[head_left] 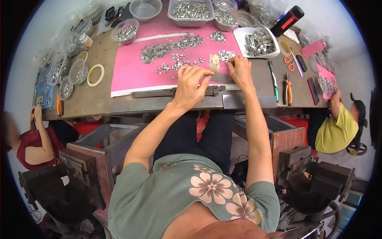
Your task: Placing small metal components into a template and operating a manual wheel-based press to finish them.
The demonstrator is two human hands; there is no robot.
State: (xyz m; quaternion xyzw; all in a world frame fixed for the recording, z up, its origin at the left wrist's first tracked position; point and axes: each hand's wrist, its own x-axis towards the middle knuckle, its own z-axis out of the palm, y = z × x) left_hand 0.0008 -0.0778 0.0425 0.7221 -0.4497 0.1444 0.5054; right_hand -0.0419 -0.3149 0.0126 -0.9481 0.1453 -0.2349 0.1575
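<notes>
My left hand (190, 87) is over the near edge of the pink mat (131, 75), above a dark metal bar fixture (153, 93). Its fingers are curled, with thumb and index finger brought close together; anything between them is too small to make out. My right hand (240, 71) reaches down beside a small pile of shiny metal pieces (226, 55), fingertips bent and drawn together; what they hold is hidden. Between the hands lies a tan bundle of thin strips (214, 63). Loose metal pieces (179, 61) are scattered beyond my left hand.
A white tray (237, 36) and a clear tub (171, 18) of metal parts stand beyond the hands. To the right lie a toothbrush (274, 81), pliers (287, 89) and orange scissors (289, 63). Tape rolls (96, 75) are at left. Two people work at either side.
</notes>
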